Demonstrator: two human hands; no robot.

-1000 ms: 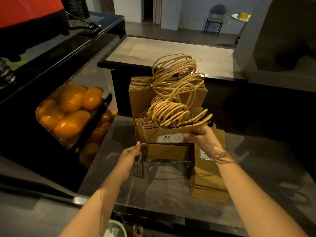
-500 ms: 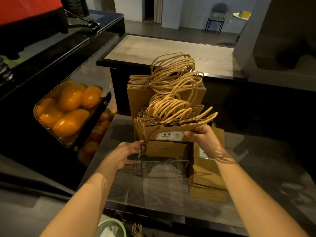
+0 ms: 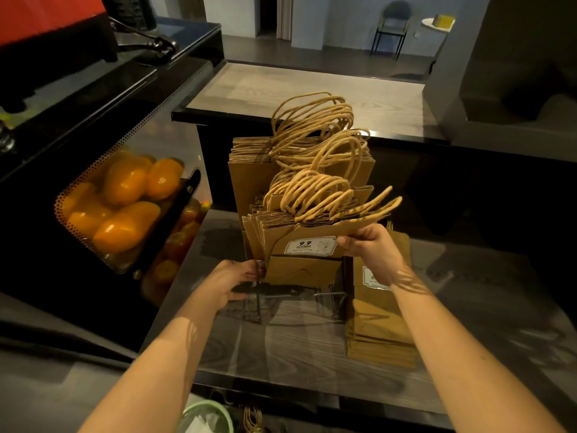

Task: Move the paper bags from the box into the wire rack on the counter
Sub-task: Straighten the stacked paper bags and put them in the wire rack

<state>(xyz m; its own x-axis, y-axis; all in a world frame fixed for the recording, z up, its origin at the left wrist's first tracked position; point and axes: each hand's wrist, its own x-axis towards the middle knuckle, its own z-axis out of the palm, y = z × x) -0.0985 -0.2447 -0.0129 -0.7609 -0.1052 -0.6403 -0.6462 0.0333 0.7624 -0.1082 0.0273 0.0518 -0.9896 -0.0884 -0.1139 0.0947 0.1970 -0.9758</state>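
Several brown paper bags (image 3: 299, 235) with twisted cord handles stand upright in a black wire rack (image 3: 258, 295) on the counter. A taller row of bags (image 3: 249, 176) stands behind them. My right hand (image 3: 368, 248) pinches the top right edge of the front bags, beside the white 9.9 label. My left hand (image 3: 231, 282) grips the rack's front left wire post. A flat stack of bags (image 3: 381, 332) lies on the counter to the right of the rack. The box is out of view.
A black juicer cabinet with oranges (image 3: 125, 207) behind a perforated window stands close on the left. The grey wood-grain counter (image 3: 296, 345) runs toward me. A higher counter (image 3: 312, 89) lies behind the rack. A green bin (image 3: 206, 417) sits below the counter edge.
My left hand has dropped from the bags' left side to the rack's front left post and closed on it. My right hand stays on the front bags, which lean slightly more upright.
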